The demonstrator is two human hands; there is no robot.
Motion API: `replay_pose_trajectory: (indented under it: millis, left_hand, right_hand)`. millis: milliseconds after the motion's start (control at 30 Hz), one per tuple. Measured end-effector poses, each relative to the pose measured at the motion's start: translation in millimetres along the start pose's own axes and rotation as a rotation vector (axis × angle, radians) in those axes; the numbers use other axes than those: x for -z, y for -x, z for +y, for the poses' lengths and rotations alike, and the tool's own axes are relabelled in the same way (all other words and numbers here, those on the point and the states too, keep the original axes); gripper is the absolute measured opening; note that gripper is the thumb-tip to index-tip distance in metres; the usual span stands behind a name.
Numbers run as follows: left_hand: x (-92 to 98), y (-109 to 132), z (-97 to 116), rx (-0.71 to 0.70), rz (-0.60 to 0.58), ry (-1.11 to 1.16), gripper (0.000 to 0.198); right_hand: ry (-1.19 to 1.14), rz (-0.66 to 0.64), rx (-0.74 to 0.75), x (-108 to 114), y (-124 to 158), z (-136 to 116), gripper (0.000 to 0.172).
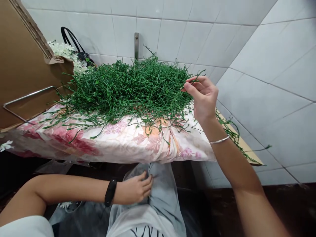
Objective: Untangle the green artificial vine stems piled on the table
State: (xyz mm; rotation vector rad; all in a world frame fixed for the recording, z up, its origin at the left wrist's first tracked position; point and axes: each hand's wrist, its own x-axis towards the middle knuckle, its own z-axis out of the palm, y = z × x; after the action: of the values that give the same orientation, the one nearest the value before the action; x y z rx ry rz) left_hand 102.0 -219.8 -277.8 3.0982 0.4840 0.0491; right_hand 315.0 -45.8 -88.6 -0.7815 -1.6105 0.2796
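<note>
My right hand (203, 95) is raised at the right end of a large heap of green plastic stems (128, 85). Its thumb and forefinger pinch a thin green plastic stem (199, 75), whose tip pokes out above the fingers. My left hand (134, 190) is low over my lap, against the grey trousers (165, 191). Its fingers curl inward, and whatever they may hold is hidden. The heap lies on a table with a flowered cloth (118, 141), and loose stems spill toward the front edge.
A cardboard box (22, 69) stands at the left, with a bent metal wire frame (29, 97) by it. White artificial flowers (64, 51) and a dark bag with black handles (71, 38) sit behind. More stems (234, 131) lie along the right edge. Tiled walls (172, 36) close off the back and right.
</note>
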Motion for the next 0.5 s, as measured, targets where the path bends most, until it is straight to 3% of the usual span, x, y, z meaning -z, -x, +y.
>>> replay_pose_trajectory:
  millis: [67,133,300,367,433,500]
  left_hand:
    - [10.9,4,10,-0.043,-0.014,-0.141,0.024]
    - [27.5,8,13,0.037,-0.079,-0.177,0.017]
    - [90.5,13,-8,0.033,0.001,-0.174,0.014]
    - [108.0,14,-16,0.134,0.033,-0.182,0.017]
    - [108.1,14,-19,0.213,-0.042,-0.128,0.022]
    - [90.4,14,-15,0.206,-0.225,0.025,0.022]
  right_hand:
    - [-0.009,-0.013,0.003,0,0,1,0.017]
    - [-0.005,-0.040,-0.005,-1,1,2,0.017]
    - [0.058,-0.126,-0.016,-6,5,3,0.021]
    - [0.077,-0.135,-0.012,-8,5,3,0.026]
    - [0.082,-0.134,-0.025,-10,2,3,0.030]
    - [0.072,-0.133,-0.049,-10,-1,4,0.032]
